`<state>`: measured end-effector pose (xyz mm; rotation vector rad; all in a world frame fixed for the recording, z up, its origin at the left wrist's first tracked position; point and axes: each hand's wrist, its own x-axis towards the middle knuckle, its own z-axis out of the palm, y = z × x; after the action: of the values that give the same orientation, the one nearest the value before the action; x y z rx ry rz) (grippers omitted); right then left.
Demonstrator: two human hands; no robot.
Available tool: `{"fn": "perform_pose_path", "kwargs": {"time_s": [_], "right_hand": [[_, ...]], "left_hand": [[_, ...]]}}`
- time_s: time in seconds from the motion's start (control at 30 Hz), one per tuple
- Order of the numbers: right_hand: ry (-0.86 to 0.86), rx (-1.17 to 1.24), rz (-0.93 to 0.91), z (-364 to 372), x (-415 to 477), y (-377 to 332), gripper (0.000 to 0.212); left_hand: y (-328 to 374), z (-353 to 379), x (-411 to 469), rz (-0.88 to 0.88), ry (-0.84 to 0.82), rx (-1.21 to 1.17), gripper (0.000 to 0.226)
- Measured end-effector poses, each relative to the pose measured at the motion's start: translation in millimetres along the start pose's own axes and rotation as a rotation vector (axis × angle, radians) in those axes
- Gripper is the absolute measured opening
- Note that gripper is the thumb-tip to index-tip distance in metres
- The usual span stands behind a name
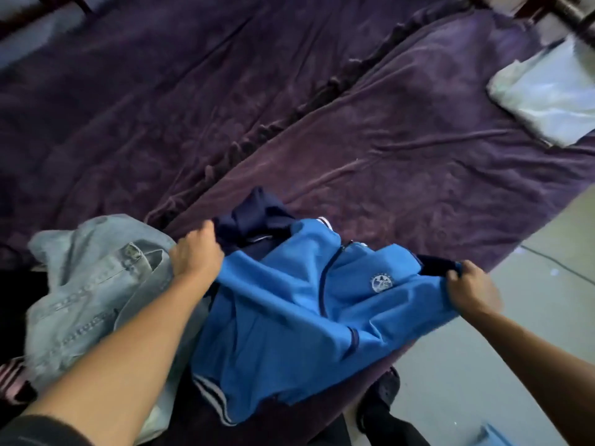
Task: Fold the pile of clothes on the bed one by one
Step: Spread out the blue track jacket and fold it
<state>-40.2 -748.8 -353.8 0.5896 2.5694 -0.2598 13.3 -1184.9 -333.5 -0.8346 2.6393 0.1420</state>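
L hand [196,252] is gripping the blue jacket [289,300] at its navy top end, fingers curled into the cloth. R hand [470,291] is pinching the navy-trimmed edge opp. Jacket is stretching between both, zip up, over the purple bed [386,140] near edge, just beside a pale denim garment [96,284], w/ a white folded item [547,98] lying well apart.

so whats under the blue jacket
The blue track jacket, gripped by the left hand and right hand, covers the purple bedspread at the bed's near edge. Its left side seems to overlap the pale denim garment. Whatever lies beneath its middle is hidden.
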Motion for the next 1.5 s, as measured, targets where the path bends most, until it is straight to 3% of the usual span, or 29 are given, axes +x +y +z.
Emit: {"fn": "perform_pose_path", "kwargs": {"time_s": [0.1,0.17,0.23,0.3,0.4,0.47,0.53,0.67,0.73,0.8,0.87,0.97,1.07,1.13,1.23,1.3,1.4,1.5], "right_hand": [[-0.238,-0.369,-0.039,6.8,-7.9,14.3,0.031],[-0.162,-0.439,-0.178,13.2,-9.0,1.7,0.039],[-0.025,-0.285,-0.355,19.4,-9.8,-27.9,0.053],[-0.106,-0.118,-0.477,26.9,-7.4,-62.6,0.07],[-0.396,-0.232,-0.527,43.2,-8.7,-87.5,0.072],[-0.389,-0.406,-0.627,50.1,-22.8,-75.6,0.054],[-0.391,-0.424,-0.686,54.3,-42.5,-46.1,0.049],[-0.66,-0.332,-0.509,54.9,-70.6,4.3,0.045],[-0.467,-0.3,-0.522,59.1,-73.6,5.4,0.03],[-0.067,-0.23,-0.666,65.9,-71.8,-10.2,0.024],[0.097,-0.175,-0.789,75.8,-67.5,-32.1,0.026],[-0.198,-0.185,-0.639,87.6,-59.4,-57.5,0.073],[-0.434,-0.163,-0.437,96.9,-51.3,-49.1,0.101],[-0.513,-0.136,-0.443,99.4,-56.0,-26.7,0.086],[-0.446,-0.091,-0.529,95.5,-70.6,9.2,0.023],[-0.371,-0.12,-0.567,81.0,-82.7,22.9,0.017],[-0.11,-0.047,-0.725,48.2,-98.6,29.8,0.018],[0.003,0.133,-0.935,7.0,-108.5,24.3,0.02]], "left_hand": [[-21.6,10.2,-14.2,-0.055,-0.286,0.302,0.034],[-14.3,21.1,-20.1,-0.001,-0.245,0.354,0.041],[10.3,28.8,-17.6,0.202,-0.05,0.218,0.044],[49.4,34.6,-13.3,0.45,0.049,-0.017,0.053],[106.1,43.2,-12.8,0.608,-0.221,-0.089,0.073],[123.0,50.0,-20.2,0.664,-0.376,0.067,0.064],[119.0,54.5,-33.6,0.717,-0.383,0.208,0.043],[81.7,63.4,-70.1,0.618,-0.512,0.133,0.032],[73.2,67.5,-86.3,0.533,-0.492,0.037,0.03],[76.4,70.9,-89.3,0.391,-0.362,-0.047,0.036],[81.8,73.7,-84.6,0.255,-0.241,-0.065,0.03],[85.8,84.1,-82.5,0.184,-0.226,-0.048,0.023],[89.5,93.1,-83.6,0.277,-0.222,0.034,0.06],[93.6,95.6,-77.2,0.371,-0.166,0.203,0.072],[99.3,90.4,-69.1,0.404,-0.12,0.312,0.043],[98.7,80.8,-71.8,0.392,-0.081,0.335,0.034],[84.4,53.0,-86.5,0.396,-0.053,0.342,0.033],[62.9,3.8,-104.7,0.345,-0.036,0.045,0.017]]}}
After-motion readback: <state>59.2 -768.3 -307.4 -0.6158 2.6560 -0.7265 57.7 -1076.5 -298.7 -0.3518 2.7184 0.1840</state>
